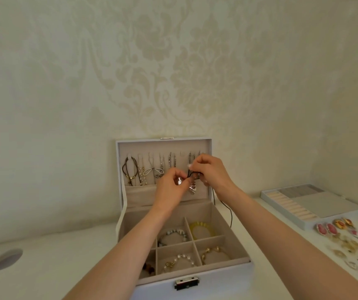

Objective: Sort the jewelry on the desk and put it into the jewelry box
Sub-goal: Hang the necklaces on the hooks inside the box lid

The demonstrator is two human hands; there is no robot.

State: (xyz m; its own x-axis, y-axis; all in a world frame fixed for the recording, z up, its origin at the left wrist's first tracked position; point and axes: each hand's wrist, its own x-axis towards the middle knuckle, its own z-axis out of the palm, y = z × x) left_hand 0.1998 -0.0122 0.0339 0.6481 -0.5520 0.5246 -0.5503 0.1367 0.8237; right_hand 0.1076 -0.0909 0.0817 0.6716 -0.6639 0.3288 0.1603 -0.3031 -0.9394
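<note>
1. Closest to the camera was the metal clasp (186, 283) on the front wall of the white rectangular jewelry box (223, 282), which stood open on the white desk (54, 267).
2. At the far left, the desk had a round hole (5, 259).
3. Inside the upright lid (162, 145), several thin chain necklaces (150, 169) hung side by side above a beige pocket.
4. The beige compartments of the box held bracelets: a pearl bracelet (180, 259) in front, a grey bead bracelet (173, 233) and a yellow bead bracelet (203, 227) behind it.
5. The left hand (170, 188), raised before the lid, had curled fingers and pinched a silvery pendant of the black cord necklace (192, 188).
6. The right hand (212, 172), just beside it, pinched the cord of this necklace between thumb and fingertip; the loose cord hung down past the right wall of the box.
7. On the right lay a pale tray with ring rolls (303, 204), and near it loose pink and gold earrings (336, 229) on the desk.
</note>
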